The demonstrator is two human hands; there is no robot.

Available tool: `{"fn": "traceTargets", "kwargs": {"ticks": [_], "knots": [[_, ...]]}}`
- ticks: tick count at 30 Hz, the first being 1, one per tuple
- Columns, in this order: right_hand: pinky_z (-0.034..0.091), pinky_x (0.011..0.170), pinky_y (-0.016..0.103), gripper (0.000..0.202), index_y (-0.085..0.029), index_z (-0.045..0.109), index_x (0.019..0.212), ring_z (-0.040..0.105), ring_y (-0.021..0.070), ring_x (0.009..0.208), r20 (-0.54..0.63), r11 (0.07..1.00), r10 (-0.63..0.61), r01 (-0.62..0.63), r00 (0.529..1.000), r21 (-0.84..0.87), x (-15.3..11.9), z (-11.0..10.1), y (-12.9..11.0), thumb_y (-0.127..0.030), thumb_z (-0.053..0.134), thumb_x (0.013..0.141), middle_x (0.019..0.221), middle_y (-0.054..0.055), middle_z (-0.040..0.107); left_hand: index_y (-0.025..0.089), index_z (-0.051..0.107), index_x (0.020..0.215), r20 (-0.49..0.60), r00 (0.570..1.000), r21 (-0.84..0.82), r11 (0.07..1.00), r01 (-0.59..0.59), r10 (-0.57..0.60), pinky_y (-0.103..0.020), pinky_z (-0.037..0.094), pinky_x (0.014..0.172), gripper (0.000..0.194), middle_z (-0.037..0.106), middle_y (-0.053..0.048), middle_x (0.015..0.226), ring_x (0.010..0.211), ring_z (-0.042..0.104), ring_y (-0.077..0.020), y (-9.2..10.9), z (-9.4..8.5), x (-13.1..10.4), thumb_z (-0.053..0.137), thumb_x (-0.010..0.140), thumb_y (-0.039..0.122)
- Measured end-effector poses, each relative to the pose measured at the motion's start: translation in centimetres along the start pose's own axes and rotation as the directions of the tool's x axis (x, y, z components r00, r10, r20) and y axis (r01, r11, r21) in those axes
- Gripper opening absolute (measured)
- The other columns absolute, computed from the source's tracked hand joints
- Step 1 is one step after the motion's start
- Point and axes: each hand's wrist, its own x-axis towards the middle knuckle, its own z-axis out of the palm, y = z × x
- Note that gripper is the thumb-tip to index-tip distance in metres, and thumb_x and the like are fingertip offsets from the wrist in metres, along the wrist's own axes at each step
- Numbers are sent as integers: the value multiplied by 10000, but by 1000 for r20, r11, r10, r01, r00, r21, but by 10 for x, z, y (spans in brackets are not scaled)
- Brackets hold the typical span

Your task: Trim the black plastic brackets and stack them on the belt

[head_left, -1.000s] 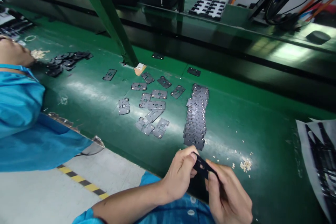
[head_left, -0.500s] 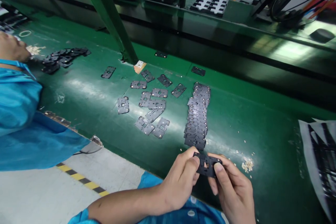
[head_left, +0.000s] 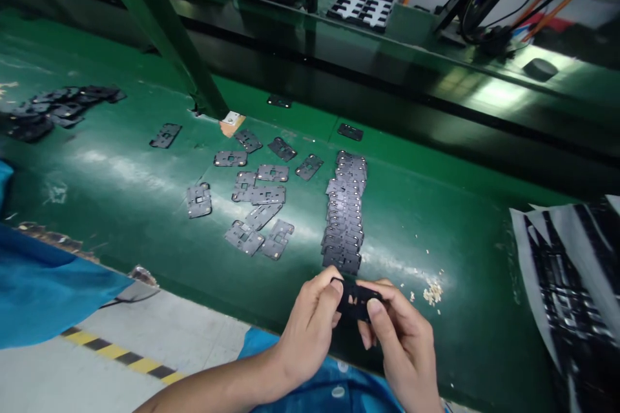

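Plate (head_left: 359, 303), black and thin with small openings cut through it, is what I have pinched at both ends, low over the near edge of the green bench (head_left: 436, 226). My left hand (head_left: 310, 329) grips its left end, thumb on the upper face and fingers curled behind; my right hand (head_left: 404, 342) has the right end, thumb pressed on the face, index finger along the far edge. Both grips are closed down to the plate's thickness, and the lower fingers of each are partly hidden from me. Just beyond my hands, a row of overlapping plates (head_left: 345, 213) runs away toward the far side, each lying partly on the next. To the left of that row, loose plates (head_left: 272, 173) lie scattered at different angles, some touching or overlapping, others apart. Farther left is a heap of dark pieces (head_left: 68, 106). Two more plates (head_left: 350, 131) lie apart from each other on the far strip of the bench. To the right of my right hand is a small pile of pale bits (head_left: 433, 292), with a few strewn around it. At the far right of my reach, a whitish sheet (head_left: 526, 271) bears long, glossy black pieces (head_left: 557, 290). A co-worker's blue garment (head_left: 48, 284) shows at the left.
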Motion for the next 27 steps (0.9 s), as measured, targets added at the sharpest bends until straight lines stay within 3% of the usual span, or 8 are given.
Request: {"fn": "traceTargets", "kwargs": {"ticks": [3, 8, 12, 16, 19, 22, 24, 27], "knots": [[426, 467, 212, 244, -187, 754, 1034, 517, 83, 452, -28, 996, 63, -60, 998, 70, 1, 1, 5, -396, 630, 1052, 654, -38, 571, 244, 332, 773, 20, 1000, 53, 999, -3, 2, -206, 255, 513, 446, 276, 89, 656, 574, 250, -106, -4, -1, -3, 399, 1087, 553], [330, 396, 175, 280, -192, 728, 940, 451, 50, 409, -40, 991, 85, -81, 996, 110, 3, 0, 16, -438, 640, 1039, 687, -41, 549, 230, 383, 787, 72, 996, 264, 961, -77, 60, -245, 278, 578, 430, 336, 69, 660, 608, 345, -125, -6, -8, -5, 334, 1125, 490], [299, 377, 171, 338, -179, 726, 911, 420, 45, 395, 25, 987, 130, -132, 991, 94, 6, -4, 19, -481, 637, 1033, 680, -43, 529, 207, 473, 795, 132, 979, 415, 889, -195, 153, -262, 335, 654, 384, 445, 38, 730, 683, 437, -140, 1, -18, -6, 391, 1117, 398], [319, 401, 180, 344, -177, 730, 903, 430, 47, 374, 103, 989, 118, -127, 988, 82, 11, -7, 18, -476, 626, 1038, 630, -53, 532, 197, 569, 938, 124, 984, 455, 875, -168, 124, -254, 373, 663, 196, 505, 40, 774, 697, 482, -142, 9, -32, -7, 507, 1068, 330], [422, 432, 206, 305, -184, 755, 1031, 551, 72, 428, 199, 992, 122, -111, 972, -68, 19, -15, 15, -462, 632, 1031, 837, 29, 699, 196, 568, 995, 112, 988, 509, 848, -147, 104, -249, 384, 649, 115, 526, 52, 759, 684, 507, -140, 15, -43, -3, 553, 1043, 300], [473, 441, 233, 354, -215, 706, 1282, 587, 94, 468, 169, 952, 75, -21, 983, -305, 33, -31, 8, -442, 643, 1017, 1024, 78, 757, 196, 577, 1005, 112, 980, 616, 762, -201, 167, -252, 390, 666, 68, 546, 55, 756, 684, 527, -137, 20, -50, 6, 559, 1040, 252], [463, 427, 243, 373, -213, 700, 1301, 562, 108, 460, 121, 897, -11, 63, 993, -437, 45, -42, 0, -434, 651, 1004, 932, 59, 762, 199, 585, 1005, 134, 967, 674, 695, -250, 219, -254, 403, 680, 46, 562, 50, 770, 693, 543, -137, 22, -50, 14, 559, 1038, 215], [448, 432, 261, 298, -198, 752, 1177, 525, 122, 456, 118, 811, -145, 187, 982, -554, 65, -56, -13, -414, 654, 995, 782, 32, 731, 199, 605, 1014, 195, 939, 754, 570, -328, 282, -260, 443, 685, 66, 616, 15, 866, 717, 574, -145, 19, -46, 24, 551, 1036, 169]]}}
